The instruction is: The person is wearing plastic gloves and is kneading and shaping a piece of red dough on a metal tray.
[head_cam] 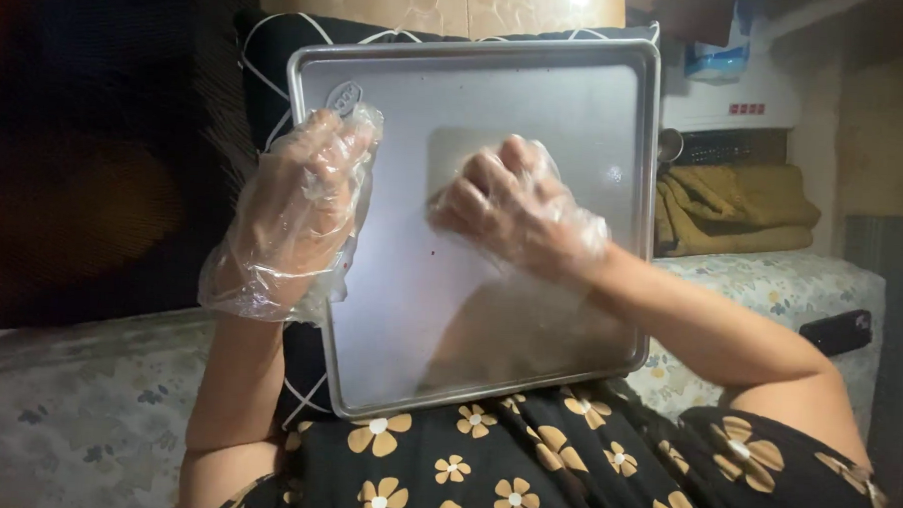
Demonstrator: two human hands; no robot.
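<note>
Tray: a metal baking tray (577,98), rectangular with rounded corners and a raised rim, dull silver with a bright glare patch; it stands tilted on the lap, propped on a dark pillow (268,57) with white lines.
Dress: black with tan flowers (524,467), just under the tray's lower edge.
Left hand: left hand (298,204) in a loose clear plastic glove, fingers closed over the tray's left rim.
Right hand: right hand (513,201), gloved too, curled into a loose fist pressing on the tray's face.
</note>
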